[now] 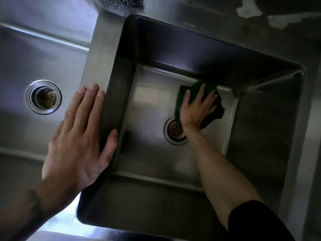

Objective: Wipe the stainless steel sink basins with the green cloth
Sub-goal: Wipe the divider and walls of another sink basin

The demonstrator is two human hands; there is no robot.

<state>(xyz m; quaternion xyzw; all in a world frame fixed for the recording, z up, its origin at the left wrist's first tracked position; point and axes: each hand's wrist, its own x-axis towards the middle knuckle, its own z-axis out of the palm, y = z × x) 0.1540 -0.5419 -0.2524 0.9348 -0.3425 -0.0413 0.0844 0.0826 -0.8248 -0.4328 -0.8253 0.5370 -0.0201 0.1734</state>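
Observation:
The right stainless steel basin [156, 159] is deep and square, with a round drain [175, 130] in its floor. A dark green cloth [215, 111] lies on the basin floor near the far right corner. My right hand [197, 106] presses flat on the cloth with fingers spread and straight. My left hand [79, 136] rests flat on the steel divider [102, 49] between the basins, thumb over the right basin's edge. The left basin [26, 58] is shallower, and its own drain [43, 96] is open.
A dark scrubbing pad [123, 0] sits on the back ledge above the divider. The grey wall [260, 23] behind the sink has white patches. The right basin's walls are tall and dark.

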